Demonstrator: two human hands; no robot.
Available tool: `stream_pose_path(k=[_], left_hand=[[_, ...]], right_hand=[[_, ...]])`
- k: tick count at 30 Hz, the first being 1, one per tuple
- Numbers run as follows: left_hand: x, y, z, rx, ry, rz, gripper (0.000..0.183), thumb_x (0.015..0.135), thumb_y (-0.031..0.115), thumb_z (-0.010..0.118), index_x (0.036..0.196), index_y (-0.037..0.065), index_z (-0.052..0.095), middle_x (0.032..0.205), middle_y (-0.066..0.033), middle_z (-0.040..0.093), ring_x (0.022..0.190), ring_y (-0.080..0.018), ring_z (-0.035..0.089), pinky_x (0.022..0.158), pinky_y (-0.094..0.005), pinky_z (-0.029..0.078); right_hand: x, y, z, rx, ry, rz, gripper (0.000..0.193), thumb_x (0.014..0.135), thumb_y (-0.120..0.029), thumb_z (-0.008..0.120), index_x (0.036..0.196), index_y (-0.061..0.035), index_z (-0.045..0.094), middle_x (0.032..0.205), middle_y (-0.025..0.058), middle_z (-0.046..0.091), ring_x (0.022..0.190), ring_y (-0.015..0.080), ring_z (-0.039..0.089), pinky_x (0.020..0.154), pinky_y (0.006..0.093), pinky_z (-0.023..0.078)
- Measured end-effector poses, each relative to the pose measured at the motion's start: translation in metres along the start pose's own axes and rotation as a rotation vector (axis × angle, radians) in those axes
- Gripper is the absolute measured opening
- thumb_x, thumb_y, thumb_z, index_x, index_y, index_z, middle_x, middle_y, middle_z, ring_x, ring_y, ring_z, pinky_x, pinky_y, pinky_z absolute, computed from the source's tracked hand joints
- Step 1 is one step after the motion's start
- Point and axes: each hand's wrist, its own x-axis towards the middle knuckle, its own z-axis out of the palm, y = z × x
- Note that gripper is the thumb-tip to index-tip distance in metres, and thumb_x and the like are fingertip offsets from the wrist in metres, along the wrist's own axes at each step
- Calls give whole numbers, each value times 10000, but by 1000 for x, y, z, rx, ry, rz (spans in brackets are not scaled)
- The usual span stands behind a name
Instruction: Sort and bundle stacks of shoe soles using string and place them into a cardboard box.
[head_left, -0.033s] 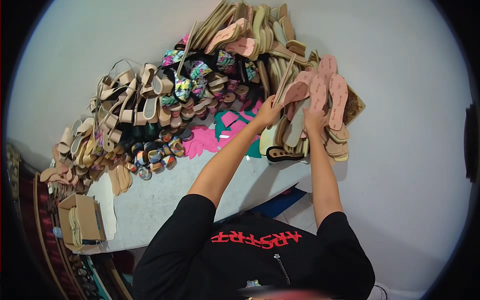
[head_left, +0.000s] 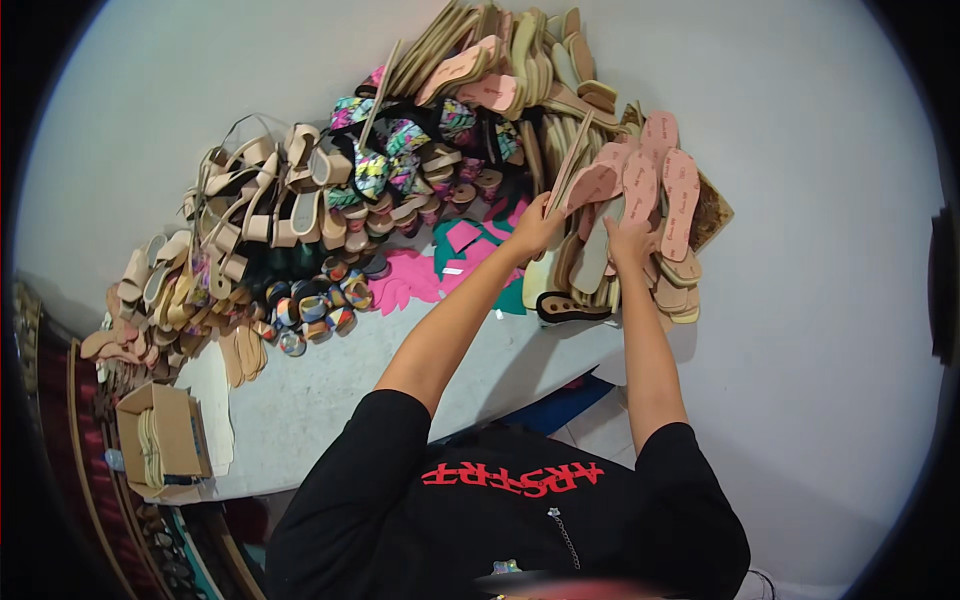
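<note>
My left hand (head_left: 537, 230) is closed around the lower end of a thin insole (head_left: 570, 155) seen nearly edge-on. Right beside it, a pink insole (head_left: 597, 183) with red print leans at a slant. My right hand (head_left: 631, 243) grips the lower end of another pink insole (head_left: 639, 190), its fingertips partly hidden. Between the hands, a pale insole (head_left: 590, 258) tilts against a stack of cream soles. To the right of my right hand, one more pink insole (head_left: 680, 200) lies on the pile.
Soles and insoles (head_left: 520, 55) are heaped against the wall behind. Sandals with patterned bows (head_left: 370, 172) and beige heeled sandals (head_left: 255, 190) cover the table's left. Pink cut-outs (head_left: 405, 282) lie mid-table. A cardboard box (head_left: 180, 430) stands at the left end of the grey table (head_left: 330, 400).
The view has shifted very slightly. The pale insole between my hands shows a little more beside my right thumb. Both hands keep their holds.
</note>
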Motion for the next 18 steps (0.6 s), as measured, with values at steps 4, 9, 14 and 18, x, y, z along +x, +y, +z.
stream_pose_path(k=[4, 9, 14, 18], left_hand=[[-39, 13, -25, -159, -39, -132, 426, 825, 262, 567, 1127, -4, 427, 740, -31, 514, 581, -69, 473, 508, -211, 385], [-99, 29, -63, -276, -126, -271, 325, 806, 218, 585, 1027, 25, 445, 736, -31, 527, 630, -104, 538, 552, -249, 456], [-154, 7, -79, -363, -36, -387, 423, 793, 94, 519, 1182, 21, 370, 913, -79, 545, 734, -166, 569, 614, -311, 495], [-206, -39, -96, -186, 49, -377, 431, 817, 106, 472, 1220, 35, 339, 980, -101, 507, 808, -199, 572, 690, -325, 479]], right_hand=[[-2, 1, 3, -77, 0, 24, 641, 679, -309, 652, 1107, 69, 359, 1086, 270, 376, 1038, 400, 403, 825, 461, 399], [-14, -10, 2, -3, 235, -96, 557, 718, -237, 544, 1133, 77, 347, 1018, 255, 370, 985, 393, 382, 797, 463, 380], [-50, -17, 4, 264, 283, -300, 518, 741, -184, 489, 1164, 78, 345, 1013, 269, 378, 936, 397, 389, 840, 436, 318], [-125, -11, 32, 640, -241, -363, 367, 776, -116, 435, 1105, 45, 411, 914, 194, 468, 871, 307, 458, 802, 372, 361]])
